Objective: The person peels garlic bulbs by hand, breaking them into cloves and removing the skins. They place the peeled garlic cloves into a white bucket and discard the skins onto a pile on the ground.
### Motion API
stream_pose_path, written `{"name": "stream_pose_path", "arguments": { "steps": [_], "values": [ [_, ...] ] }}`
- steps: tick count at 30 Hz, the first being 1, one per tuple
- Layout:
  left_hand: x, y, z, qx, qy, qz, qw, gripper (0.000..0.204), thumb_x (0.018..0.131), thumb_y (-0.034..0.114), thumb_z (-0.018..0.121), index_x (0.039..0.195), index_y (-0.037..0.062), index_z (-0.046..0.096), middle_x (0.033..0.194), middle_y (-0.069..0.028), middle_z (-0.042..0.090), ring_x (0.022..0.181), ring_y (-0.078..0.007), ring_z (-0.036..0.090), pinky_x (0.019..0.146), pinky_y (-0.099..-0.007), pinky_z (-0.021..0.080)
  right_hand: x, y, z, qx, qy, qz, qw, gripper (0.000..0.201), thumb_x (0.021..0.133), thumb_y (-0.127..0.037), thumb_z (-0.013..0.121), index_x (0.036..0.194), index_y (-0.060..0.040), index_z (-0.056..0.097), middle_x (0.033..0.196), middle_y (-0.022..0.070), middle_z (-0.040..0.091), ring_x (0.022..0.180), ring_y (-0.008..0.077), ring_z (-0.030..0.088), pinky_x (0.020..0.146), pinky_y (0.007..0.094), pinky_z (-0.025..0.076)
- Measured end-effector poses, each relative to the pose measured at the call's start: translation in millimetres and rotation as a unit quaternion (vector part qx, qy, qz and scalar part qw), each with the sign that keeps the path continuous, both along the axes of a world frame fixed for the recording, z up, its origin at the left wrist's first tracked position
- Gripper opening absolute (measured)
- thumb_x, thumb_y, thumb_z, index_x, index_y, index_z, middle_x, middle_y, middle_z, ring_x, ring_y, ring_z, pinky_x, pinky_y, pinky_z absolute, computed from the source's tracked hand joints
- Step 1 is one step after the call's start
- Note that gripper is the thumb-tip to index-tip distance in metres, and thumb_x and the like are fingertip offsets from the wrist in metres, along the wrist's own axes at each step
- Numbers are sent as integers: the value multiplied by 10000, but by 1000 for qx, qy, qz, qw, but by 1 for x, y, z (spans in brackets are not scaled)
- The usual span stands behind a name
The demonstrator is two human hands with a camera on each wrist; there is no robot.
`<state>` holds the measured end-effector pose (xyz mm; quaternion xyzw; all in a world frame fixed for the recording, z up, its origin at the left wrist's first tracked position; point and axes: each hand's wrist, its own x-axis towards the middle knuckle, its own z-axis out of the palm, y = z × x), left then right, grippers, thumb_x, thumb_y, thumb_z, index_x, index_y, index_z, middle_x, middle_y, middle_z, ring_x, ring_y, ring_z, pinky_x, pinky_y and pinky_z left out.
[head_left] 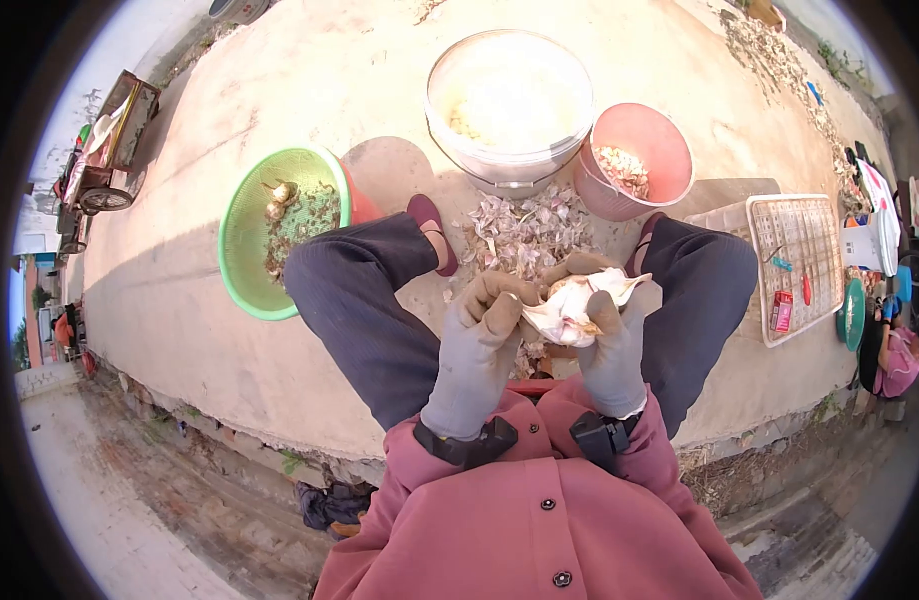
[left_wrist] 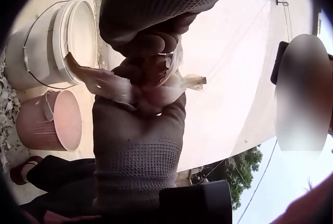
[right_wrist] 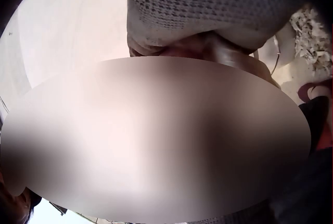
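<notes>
Two grey-gloved hands hold a white garlic bulb (head_left: 569, 308) with spread, papery skin over the lap. The left hand (head_left: 474, 350) pinches its left side with bent fingers; the right hand (head_left: 614, 350) grips the right side, thumb on the front. In the left wrist view, the left hand (left_wrist: 156, 10) is above and the right hand (left_wrist: 138, 146) below, with peeled-back skin (left_wrist: 106, 84) sticking out between them. A large blur covers most of the right wrist view, leaving the right hand (right_wrist: 208, 13) partly visible along the top.
Loose garlic skins (head_left: 524, 230) lie between the feet. Beyond stand a white bucket (head_left: 509, 165) and a pink bucket (head_left: 619, 195) holding pale pieces. A green basket (head_left: 241, 285) is at left; a white crate (head_left: 829, 265) bearing small items is at right.
</notes>
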<state>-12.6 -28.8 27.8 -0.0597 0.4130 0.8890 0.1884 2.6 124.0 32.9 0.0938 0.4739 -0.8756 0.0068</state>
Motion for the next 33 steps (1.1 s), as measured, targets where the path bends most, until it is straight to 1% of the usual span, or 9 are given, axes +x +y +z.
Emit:
{"name": "stream_pose_path", "arguments": {
  "steps": [3,8,10,13,15,20,22,26,33],
  "values": [
    [1,-3,8,-1,70,-45,997,797,783,633,788,1178,-9,529,1159,-79,579,1112,-179,590,1007,-360,467,7,3,15,126,34,-23,991,598,1019,-434,573,1306,80,466,1147,176,639,1006,211,674,866,335,572],
    [5,-2,16,-7,74,-48,996,801,770,616,809,1177,-15,531,1125,-75,585,1096,-178,597,1000,-359,474,9,3,19,114,50,-29,992,606,1016,-436,576,1322,76,468,1163,180,645,1013,212,672,869,333,569],
    [7,0,21,-8,71,-41,997,812,759,615,819,1178,-18,529,1118,-73,586,1101,-178,598,995,-358,479,11,3,21,57,51,-47,996,525,963,-256,704,1307,92,514,1126,160,666,981,189,687,850,314,583],
    [7,2,26,-35,76,-41,996,750,776,554,839,1164,-15,541,1086,-55,577,1047,-164,597,945,-317,483,10,0,23,64,35,-52,996,481,953,-200,702,1299,83,527,1130,157,669,982,179,680,853,309,575],
    [7,8,24,-243,117,-6,963,499,796,320,845,1063,5,565,968,-45,594,850,-108,571,752,-258,491,9,-2,22,81,45,-47,995,457,949,-167,690,1299,80,528,1127,153,671,976,171,678,846,300,573],
    [1,12,20,-378,278,57,881,286,849,222,759,850,31,546,797,-80,481,691,-199,485,624,-349,397,8,-5,18,79,12,-64,995,334,933,-74,641,1233,56,571,1087,123,677,930,136,671,774,263,562],
    [2,15,21,-450,282,-29,847,328,926,237,695,809,19,480,801,-91,480,711,-182,453,643,-325,396,5,-2,16,65,7,-75,995,277,945,-98,633,1179,46,592,1039,101,677,875,125,665,729,261,553],
    [5,18,23,-432,256,-17,865,336,933,202,685,752,17,471,765,-84,456,683,-186,434,610,-325,371,2,2,19,178,-87,-28,980,358,1005,-272,523,1082,60,630,989,117,669,880,151,638,770,293,518],
    [4,10,27,-334,255,-25,907,376,973,235,655,730,15,472,754,-46,425,685,-152,414,602,-304,347,-1,7,1,61,-19,21,998,308,1041,-244,484,1126,25,608,957,89,669,865,154,655,780,293,530]
  ]
}}
